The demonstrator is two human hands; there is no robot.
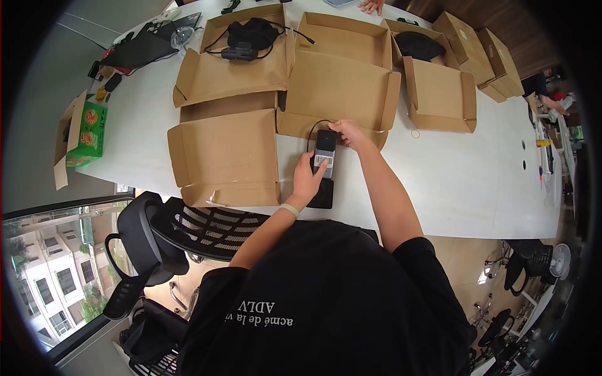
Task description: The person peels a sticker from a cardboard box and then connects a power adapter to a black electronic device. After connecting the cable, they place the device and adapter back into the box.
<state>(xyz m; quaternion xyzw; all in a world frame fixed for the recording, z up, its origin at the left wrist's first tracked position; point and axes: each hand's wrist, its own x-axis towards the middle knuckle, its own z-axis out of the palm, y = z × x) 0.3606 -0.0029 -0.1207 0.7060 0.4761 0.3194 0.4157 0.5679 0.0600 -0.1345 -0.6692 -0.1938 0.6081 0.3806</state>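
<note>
In my left hand (307, 177) is a slim grey and black device (325, 152) with a white barcode label, which looks like a power bank. My fingers wrap its left side and the thumb lies across its lower part. My right hand (349, 134) is closed at the device's top end, pinching the end of a thin black cable (310, 135); whether the plug is in the device cannot be seen. The cable loops round the device's left side. A flat black object (322, 195) lies below the device near the table edge, partly covered by my left hand.
Open cardboard boxes (229, 150) lie on the white table (451, 182); one holds a black pouch (251, 34) with cables. Closed boxes (464, 47) stand at the back right. A green carton (88, 135) is at left. Another person's hand (371, 6) rests at the far edge.
</note>
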